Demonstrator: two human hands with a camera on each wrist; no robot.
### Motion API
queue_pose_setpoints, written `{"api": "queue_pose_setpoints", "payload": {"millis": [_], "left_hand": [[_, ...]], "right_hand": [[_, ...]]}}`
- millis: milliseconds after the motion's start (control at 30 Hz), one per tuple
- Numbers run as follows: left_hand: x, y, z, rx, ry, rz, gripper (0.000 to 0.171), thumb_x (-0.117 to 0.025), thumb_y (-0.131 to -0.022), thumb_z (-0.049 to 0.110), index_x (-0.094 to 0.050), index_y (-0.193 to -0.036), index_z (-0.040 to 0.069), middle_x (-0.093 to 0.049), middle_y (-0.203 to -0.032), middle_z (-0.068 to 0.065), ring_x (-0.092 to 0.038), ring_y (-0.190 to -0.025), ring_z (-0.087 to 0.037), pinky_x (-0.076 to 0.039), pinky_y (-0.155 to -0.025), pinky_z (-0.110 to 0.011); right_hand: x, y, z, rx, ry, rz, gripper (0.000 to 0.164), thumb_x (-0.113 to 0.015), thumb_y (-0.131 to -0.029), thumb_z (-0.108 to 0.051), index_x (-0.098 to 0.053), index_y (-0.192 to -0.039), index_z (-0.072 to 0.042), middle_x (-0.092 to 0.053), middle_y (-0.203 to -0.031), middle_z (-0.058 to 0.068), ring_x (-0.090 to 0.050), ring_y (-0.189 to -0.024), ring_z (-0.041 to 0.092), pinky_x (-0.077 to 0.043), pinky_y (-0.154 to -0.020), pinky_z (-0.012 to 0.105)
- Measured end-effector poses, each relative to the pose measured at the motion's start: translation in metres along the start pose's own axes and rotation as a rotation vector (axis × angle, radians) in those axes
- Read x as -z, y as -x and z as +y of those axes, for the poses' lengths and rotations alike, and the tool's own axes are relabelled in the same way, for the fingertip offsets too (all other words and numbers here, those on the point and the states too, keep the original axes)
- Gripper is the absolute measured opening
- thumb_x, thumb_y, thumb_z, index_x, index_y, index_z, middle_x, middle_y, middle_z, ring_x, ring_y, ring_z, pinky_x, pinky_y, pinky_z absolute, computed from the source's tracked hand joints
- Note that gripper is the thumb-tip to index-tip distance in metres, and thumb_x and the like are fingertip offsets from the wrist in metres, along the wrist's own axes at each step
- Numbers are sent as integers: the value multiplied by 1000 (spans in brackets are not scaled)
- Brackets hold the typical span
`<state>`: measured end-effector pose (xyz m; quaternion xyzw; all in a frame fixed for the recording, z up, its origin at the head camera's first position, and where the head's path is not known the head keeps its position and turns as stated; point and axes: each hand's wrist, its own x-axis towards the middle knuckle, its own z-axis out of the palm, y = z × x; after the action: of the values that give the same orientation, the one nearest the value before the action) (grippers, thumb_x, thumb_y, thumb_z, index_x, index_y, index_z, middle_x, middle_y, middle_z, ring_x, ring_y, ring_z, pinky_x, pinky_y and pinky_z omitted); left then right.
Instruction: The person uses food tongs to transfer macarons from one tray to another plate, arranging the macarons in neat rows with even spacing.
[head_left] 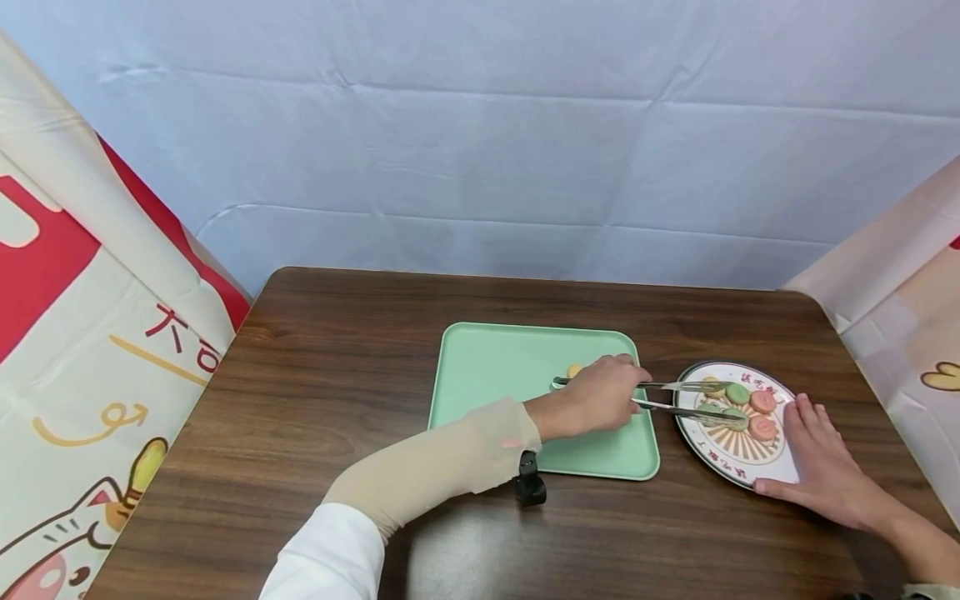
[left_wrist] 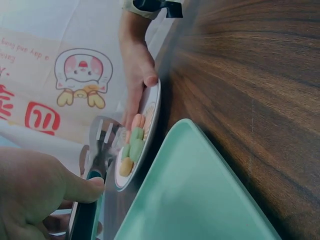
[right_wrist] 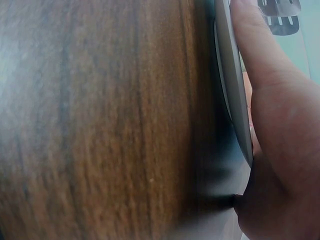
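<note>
My left hand (head_left: 603, 392) reaches across the tray and grips a pair of metal tongs (left_wrist: 86, 205) with green-edged handles. Their slotted ends are spread apart above the plate, over several macarons. The macarons are green (head_left: 738, 393), pink (head_left: 762, 429) and yellow (left_wrist: 126, 167), grouped on a round white plate (head_left: 723, 467) with a dark rim and printed red characters. At the plate's right side, my right hand (head_left: 828, 471) rests on the rim, fingers extended and thumb spread along the near edge. A yellow piece (head_left: 574, 370) lies on the green tray (head_left: 495, 358), partly hidden by my left hand.
The tray and plate stand side by side on a dark wood table (head_left: 345, 375). Behind the table hangs a pale cloth (head_left: 480, 150). Printed cloths hang at the left (head_left: 82, 400) and right sides.
</note>
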<state>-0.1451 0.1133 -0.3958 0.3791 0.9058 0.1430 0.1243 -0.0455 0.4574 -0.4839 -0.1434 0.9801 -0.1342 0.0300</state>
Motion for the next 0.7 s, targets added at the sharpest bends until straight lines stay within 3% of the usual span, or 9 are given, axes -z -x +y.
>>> {"api": "queue_pose_setpoints", "payload": {"millis": [700], "left_hand": [[11,20,-22,12,30,35,42,-70,-99,27,-64,-140,17,-64,-127,3,-58,-115,-9,-47,-89,-19]], "right_hand": [[2,0,-2,1,-11,2,127,-78,-84,-50,2,-148,26,12,-155,46,28,-148,37,26,-114,32]]}}
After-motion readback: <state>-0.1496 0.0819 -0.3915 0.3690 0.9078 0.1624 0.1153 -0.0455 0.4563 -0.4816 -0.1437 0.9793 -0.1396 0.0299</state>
